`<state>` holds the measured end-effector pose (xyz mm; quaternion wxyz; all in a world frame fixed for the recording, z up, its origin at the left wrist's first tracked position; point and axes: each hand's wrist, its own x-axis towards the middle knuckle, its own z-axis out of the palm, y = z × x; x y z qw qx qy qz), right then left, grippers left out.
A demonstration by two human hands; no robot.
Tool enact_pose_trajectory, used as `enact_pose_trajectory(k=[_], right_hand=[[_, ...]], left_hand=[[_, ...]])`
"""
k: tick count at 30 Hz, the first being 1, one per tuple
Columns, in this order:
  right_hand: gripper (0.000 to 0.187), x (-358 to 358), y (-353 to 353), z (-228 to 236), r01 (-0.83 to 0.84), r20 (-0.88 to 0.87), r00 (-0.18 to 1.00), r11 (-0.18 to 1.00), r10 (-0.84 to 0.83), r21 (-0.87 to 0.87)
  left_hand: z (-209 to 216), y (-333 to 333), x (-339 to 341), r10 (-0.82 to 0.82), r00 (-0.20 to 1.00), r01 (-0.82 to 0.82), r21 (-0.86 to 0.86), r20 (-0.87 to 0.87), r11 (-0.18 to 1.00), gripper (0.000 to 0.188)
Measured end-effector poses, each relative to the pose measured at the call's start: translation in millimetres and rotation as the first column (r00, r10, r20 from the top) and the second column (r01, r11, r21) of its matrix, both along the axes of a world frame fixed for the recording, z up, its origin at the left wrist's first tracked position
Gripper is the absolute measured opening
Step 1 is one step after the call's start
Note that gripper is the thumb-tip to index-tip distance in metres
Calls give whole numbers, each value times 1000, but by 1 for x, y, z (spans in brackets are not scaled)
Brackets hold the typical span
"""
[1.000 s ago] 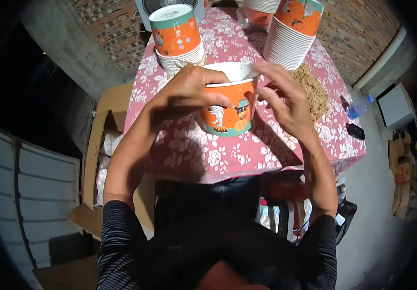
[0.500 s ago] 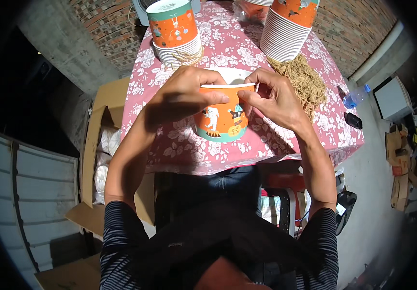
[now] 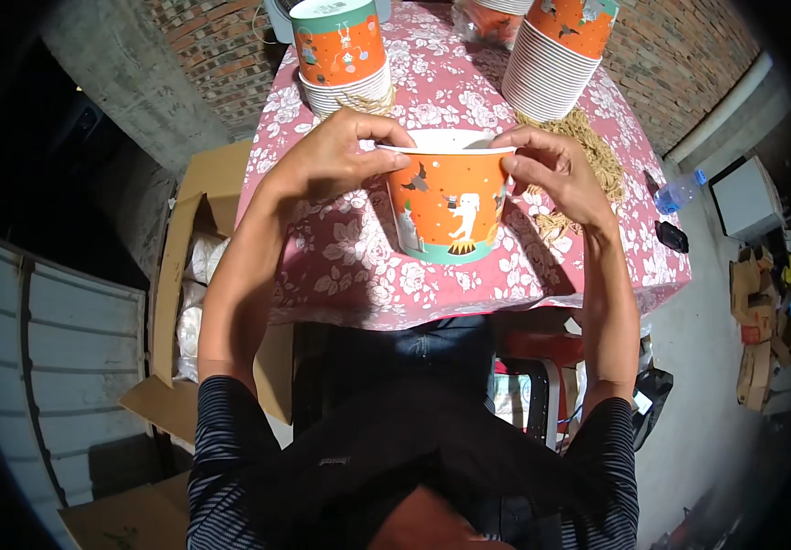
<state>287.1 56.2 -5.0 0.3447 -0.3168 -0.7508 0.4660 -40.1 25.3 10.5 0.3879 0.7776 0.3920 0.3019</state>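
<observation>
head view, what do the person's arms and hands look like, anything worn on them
The sleeves are dark with thin, pale, wavy-looking stripes and end around the elbows. Below them the forearms are bare. The left hand and right hand are ungloved, and no watch or bracelet shows at either wrist.

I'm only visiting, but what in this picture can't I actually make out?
Orange bucket, inside bottom: head view, hidden by its near wall.
Tan strands, part: head view, covered by the right hand.
Tall bucket stack, top: head view, cut off by the upper edge.
Black object: head view, too small and dark to identify.
</observation>
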Motion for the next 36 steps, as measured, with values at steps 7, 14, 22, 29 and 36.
enact_pose_trajectory(k=[7, 14, 22, 29, 36], right_hand=[[34, -40, -39, 12, 166, 137, 968, 946, -210, 280], [39, -44, -58, 11, 354, 231, 837, 812, -497, 465], [38, -7, -66, -29, 399, -186, 916, 757, -355, 518], [14, 163, -56, -77, 666, 224, 637, 673, -737, 321], [13, 180, -57, -102, 629, 354, 576, 676, -737, 383]], left_hand=[[8, -22, 24, -16, 994, 34, -173, 106, 984, 26], [8, -39, 66, 195, 980, -182, 208, -45, 961, 25], [15, -62, 58, 239, 970, -208, 345, -48, 915, 9], [-11, -66, 65, 358, 921, -247, 479, -153, 842, 12], [-46, -60, 90, 398, 891, -170, 652, -219, 739, 23]])
